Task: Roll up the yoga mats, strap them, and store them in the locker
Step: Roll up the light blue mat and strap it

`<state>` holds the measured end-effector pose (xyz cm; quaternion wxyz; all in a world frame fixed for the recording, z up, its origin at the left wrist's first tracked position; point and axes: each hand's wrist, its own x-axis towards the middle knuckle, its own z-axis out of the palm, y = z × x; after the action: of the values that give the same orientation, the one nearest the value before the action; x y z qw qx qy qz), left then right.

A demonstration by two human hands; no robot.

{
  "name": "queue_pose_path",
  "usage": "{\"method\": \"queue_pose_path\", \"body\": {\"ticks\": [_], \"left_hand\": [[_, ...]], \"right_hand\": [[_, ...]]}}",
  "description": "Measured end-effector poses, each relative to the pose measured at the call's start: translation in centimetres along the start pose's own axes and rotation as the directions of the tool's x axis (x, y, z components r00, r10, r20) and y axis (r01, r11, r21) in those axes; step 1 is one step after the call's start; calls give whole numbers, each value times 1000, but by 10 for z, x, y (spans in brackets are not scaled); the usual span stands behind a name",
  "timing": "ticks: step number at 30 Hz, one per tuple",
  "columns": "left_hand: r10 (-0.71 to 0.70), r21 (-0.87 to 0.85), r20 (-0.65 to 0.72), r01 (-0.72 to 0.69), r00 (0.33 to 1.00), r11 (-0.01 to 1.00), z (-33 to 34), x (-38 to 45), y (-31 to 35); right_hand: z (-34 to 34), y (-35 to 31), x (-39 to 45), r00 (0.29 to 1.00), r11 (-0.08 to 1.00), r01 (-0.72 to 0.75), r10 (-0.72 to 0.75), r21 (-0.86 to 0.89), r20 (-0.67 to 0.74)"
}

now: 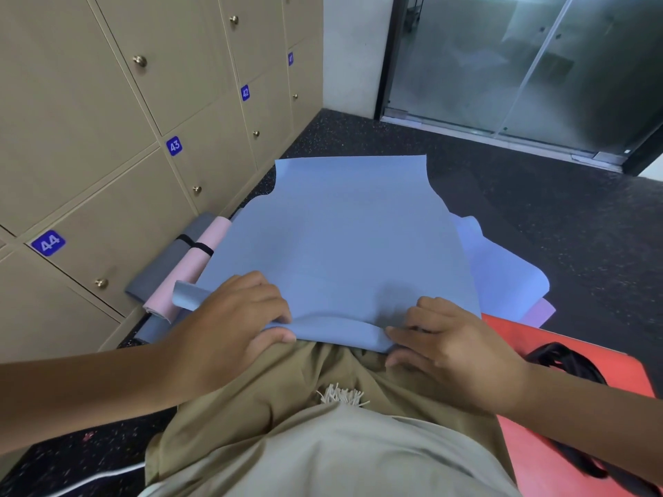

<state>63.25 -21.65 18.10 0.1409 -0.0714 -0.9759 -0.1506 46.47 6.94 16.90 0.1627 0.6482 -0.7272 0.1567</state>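
Blue yoga mat [344,238] lies spread on the dark speckled floor [538,217] in front of us, its near edge curled over into a first low fold against our knees. Our left hand [229,317] presses on the left part of that fold, fingers bent over the top and thumb tucked beneath the edge. Our right hand [455,346] grips the right part, fingers curled on the mat and thumb under the fold. Under the blue mat we note a lighter blue mat [502,274] and a red mat [531,435], with black straps [559,360] lying on the red one. Beside the beige lockers [107,138], at left, a rolled pink mat [193,267] and a rolled grey mat [168,260] rest side by side, each banded by a black strap.
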Motion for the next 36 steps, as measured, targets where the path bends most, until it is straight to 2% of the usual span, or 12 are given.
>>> {"method": "queue_pose_path", "body": {"ticks": [5,8,14,21,25,30,33,36], "left_hand": [[-49,54,-53,52,997,997,3,-5,6],[-54,92,-81,62,995,994,6,-5,9],[-125,-11,-124,125,984,992,12,-5,8],[-167,-97,-20,164,986,982,13,4,-9],[-174,-119,-14,171,985,978,8,12,-11],[-259,-176,-36,249,965,952,3,24,-15],[-270,-278,35,269,962,922,3,32,-18],[-203,-332,57,211,977,919,6,33,-23]], "right_hand": [[-1,-20,-2,989,985,-138,142,-108,31],[3,-27,-7,971,970,-234,237,-67,39],[9,-27,-8,928,929,-370,370,7,55],[7,-10,-4,905,898,-425,419,112,74],[6,-1,2,885,871,-466,459,157,78],[10,6,8,828,815,-560,556,149,74],[15,10,10,854,844,-519,519,137,43],[18,18,9,897,874,-436,441,215,26]]}}
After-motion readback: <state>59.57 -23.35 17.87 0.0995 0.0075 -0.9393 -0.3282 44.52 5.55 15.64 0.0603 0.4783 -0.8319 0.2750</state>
